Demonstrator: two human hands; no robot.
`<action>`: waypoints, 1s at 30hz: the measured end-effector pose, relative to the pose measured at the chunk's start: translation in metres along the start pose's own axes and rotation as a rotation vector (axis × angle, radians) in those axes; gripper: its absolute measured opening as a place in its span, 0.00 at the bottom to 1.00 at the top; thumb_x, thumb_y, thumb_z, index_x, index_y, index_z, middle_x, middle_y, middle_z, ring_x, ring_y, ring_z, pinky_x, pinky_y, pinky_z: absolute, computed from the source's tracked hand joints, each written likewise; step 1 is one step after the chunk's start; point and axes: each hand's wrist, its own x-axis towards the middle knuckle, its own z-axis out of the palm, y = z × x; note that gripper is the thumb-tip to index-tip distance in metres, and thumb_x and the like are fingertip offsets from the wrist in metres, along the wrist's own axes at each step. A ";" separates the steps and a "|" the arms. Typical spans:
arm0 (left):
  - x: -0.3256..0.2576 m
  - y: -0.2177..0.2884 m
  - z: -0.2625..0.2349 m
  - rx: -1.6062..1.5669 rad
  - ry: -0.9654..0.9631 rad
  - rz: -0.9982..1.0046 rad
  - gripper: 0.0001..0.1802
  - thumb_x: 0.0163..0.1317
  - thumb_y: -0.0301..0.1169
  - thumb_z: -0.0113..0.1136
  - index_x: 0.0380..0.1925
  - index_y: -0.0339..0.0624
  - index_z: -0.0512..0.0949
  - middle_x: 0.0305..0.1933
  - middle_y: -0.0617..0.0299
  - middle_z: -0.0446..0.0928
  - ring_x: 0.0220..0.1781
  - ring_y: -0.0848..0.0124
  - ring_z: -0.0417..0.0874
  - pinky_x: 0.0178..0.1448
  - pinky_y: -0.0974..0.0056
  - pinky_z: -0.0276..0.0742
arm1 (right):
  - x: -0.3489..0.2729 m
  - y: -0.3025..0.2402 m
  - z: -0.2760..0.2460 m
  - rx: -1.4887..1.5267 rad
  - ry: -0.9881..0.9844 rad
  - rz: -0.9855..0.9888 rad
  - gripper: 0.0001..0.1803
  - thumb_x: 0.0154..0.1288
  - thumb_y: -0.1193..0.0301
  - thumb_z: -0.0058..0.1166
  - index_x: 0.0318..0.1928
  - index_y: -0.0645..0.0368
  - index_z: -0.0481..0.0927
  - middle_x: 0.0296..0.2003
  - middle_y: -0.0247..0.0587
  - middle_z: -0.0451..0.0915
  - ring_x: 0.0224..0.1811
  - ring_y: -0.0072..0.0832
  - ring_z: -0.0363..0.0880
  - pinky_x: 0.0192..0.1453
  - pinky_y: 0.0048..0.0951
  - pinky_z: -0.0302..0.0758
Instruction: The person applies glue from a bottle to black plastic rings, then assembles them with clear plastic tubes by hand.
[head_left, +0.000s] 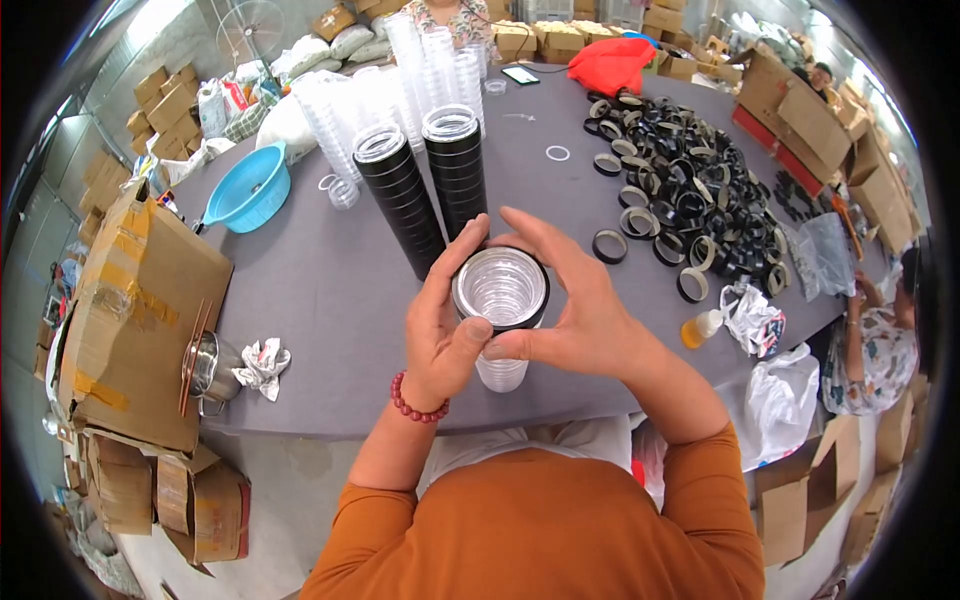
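Observation:
In front of me stands a stack of clear plastic cups (502,374), its open mouth facing up. A black ring (547,292) sits around the stack's top. My left hand (443,325) curves around the ring's left side, thumb at the near rim. My right hand (582,318) grips the right side, thumb in front and fingers curled behind. Just beyond my hands are two tall stacks of cups covered in black rings, a left one (400,200) leaning and a right one (456,175). Part of the held ring is hidden by my fingers.
Loose black rings (705,190) lie heaped at the right. Clear cup stacks (325,135) stand at the back left, near a blue basin (250,190). A cardboard box (150,310), a metal pot (213,368) and a small bottle (702,328) flank the grey table (320,330).

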 end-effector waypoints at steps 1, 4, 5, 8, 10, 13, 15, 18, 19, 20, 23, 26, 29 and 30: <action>-0.001 -0.001 0.000 -0.018 -0.001 -0.010 0.48 0.61 0.59 0.57 0.64 0.25 0.61 0.68 0.42 0.63 0.68 0.58 0.68 0.69 0.56 0.64 | -0.001 0.001 0.000 -0.005 -0.003 0.009 0.56 0.42 0.52 0.74 0.66 0.67 0.60 0.53 0.49 0.76 0.56 0.46 0.73 0.63 0.44 0.65; -0.006 -0.005 0.001 -0.149 -0.021 -0.016 0.45 0.60 0.50 0.62 0.65 0.25 0.60 0.69 0.42 0.62 0.70 0.57 0.65 0.71 0.57 0.59 | -0.010 0.005 0.003 0.026 -0.006 0.023 0.55 0.43 0.52 0.74 0.66 0.68 0.60 0.54 0.51 0.75 0.58 0.46 0.72 0.63 0.43 0.64; -0.007 -0.005 0.000 -0.148 -0.016 -0.021 0.45 0.60 0.50 0.62 0.65 0.25 0.60 0.69 0.42 0.62 0.70 0.57 0.65 0.71 0.57 0.59 | -0.012 0.007 0.004 0.030 -0.010 0.026 0.55 0.43 0.52 0.74 0.66 0.68 0.60 0.54 0.51 0.75 0.58 0.46 0.72 0.63 0.43 0.64; -0.006 -0.008 0.000 -0.115 -0.051 0.008 0.43 0.57 0.47 0.64 0.64 0.26 0.62 0.68 0.43 0.63 0.70 0.57 0.65 0.71 0.57 0.59 | -0.018 0.015 0.010 0.190 0.020 0.022 0.51 0.47 0.53 0.71 0.66 0.69 0.61 0.56 0.54 0.73 0.59 0.45 0.71 0.64 0.42 0.64; -0.006 -0.009 0.000 -0.086 -0.043 -0.003 0.42 0.55 0.45 0.65 0.63 0.27 0.64 0.68 0.42 0.64 0.70 0.56 0.65 0.71 0.56 0.60 | -0.020 0.022 0.016 0.295 0.075 -0.002 0.46 0.53 0.54 0.67 0.65 0.69 0.63 0.58 0.56 0.71 0.61 0.46 0.70 0.66 0.40 0.62; -0.006 -0.016 -0.001 -0.087 -0.002 0.008 0.41 0.53 0.46 0.66 0.60 0.28 0.67 0.67 0.41 0.65 0.71 0.53 0.64 0.72 0.54 0.59 | -0.018 0.031 0.020 0.256 0.076 -0.070 0.43 0.56 0.53 0.63 0.64 0.69 0.64 0.60 0.58 0.69 0.63 0.48 0.68 0.68 0.43 0.60; -0.004 -0.023 -0.003 -0.013 -0.005 0.060 0.41 0.53 0.48 0.67 0.59 0.29 0.68 0.67 0.40 0.65 0.71 0.52 0.63 0.72 0.53 0.58 | -0.017 0.042 0.021 0.184 0.085 -0.125 0.43 0.56 0.52 0.63 0.63 0.69 0.65 0.61 0.59 0.68 0.65 0.49 0.66 0.69 0.44 0.59; -0.002 -0.030 -0.001 0.053 -0.010 0.141 0.41 0.53 0.50 0.66 0.57 0.29 0.69 0.66 0.39 0.66 0.72 0.49 0.62 0.72 0.51 0.56 | -0.016 0.051 0.026 0.138 0.107 -0.207 0.42 0.56 0.52 0.62 0.63 0.68 0.66 0.63 0.61 0.66 0.68 0.51 0.62 0.71 0.46 0.55; -0.004 -0.029 0.001 0.048 -0.007 0.172 0.41 0.53 0.52 0.66 0.57 0.29 0.69 0.65 0.38 0.66 0.72 0.48 0.61 0.73 0.50 0.55 | -0.017 0.052 0.029 0.169 0.116 -0.236 0.41 0.56 0.52 0.62 0.62 0.68 0.66 0.64 0.62 0.64 0.69 0.52 0.60 0.72 0.47 0.54; -0.004 -0.030 0.002 0.052 -0.003 0.165 0.41 0.53 0.52 0.66 0.57 0.29 0.69 0.65 0.38 0.66 0.72 0.48 0.61 0.73 0.50 0.55 | -0.019 0.052 0.031 0.176 0.113 -0.232 0.41 0.56 0.52 0.62 0.62 0.68 0.66 0.64 0.62 0.64 0.69 0.52 0.60 0.72 0.47 0.54; -0.004 -0.031 0.004 -0.011 0.009 0.120 0.43 0.54 0.53 0.65 0.59 0.30 0.66 0.65 0.39 0.67 0.72 0.50 0.62 0.73 0.52 0.55 | -0.019 0.048 0.029 0.185 0.168 -0.206 0.41 0.56 0.53 0.62 0.62 0.69 0.66 0.64 0.64 0.63 0.70 0.53 0.58 0.73 0.46 0.52; -0.012 -0.028 0.005 -0.177 0.007 0.015 0.44 0.55 0.52 0.65 0.62 0.31 0.62 0.64 0.43 0.68 0.68 0.57 0.66 0.70 0.55 0.62 | -0.018 0.041 0.023 0.149 0.123 -0.175 0.42 0.56 0.55 0.62 0.63 0.70 0.64 0.64 0.65 0.63 0.70 0.53 0.58 0.73 0.47 0.52; -0.016 -0.022 -0.003 -0.150 -0.051 -0.069 0.50 0.47 0.46 0.74 0.64 0.33 0.58 0.61 0.49 0.68 0.64 0.65 0.70 0.64 0.60 0.69 | -0.017 0.029 0.014 0.072 0.059 -0.143 0.44 0.54 0.56 0.64 0.65 0.71 0.62 0.64 0.65 0.64 0.69 0.51 0.61 0.72 0.44 0.54; -0.016 -0.021 -0.004 -0.062 -0.087 -0.101 0.54 0.44 0.43 0.77 0.65 0.33 0.56 0.61 0.50 0.67 0.63 0.65 0.71 0.64 0.61 0.70 | -0.017 0.023 0.014 0.139 0.081 -0.111 0.46 0.53 0.56 0.65 0.66 0.72 0.61 0.63 0.64 0.65 0.68 0.51 0.63 0.71 0.43 0.56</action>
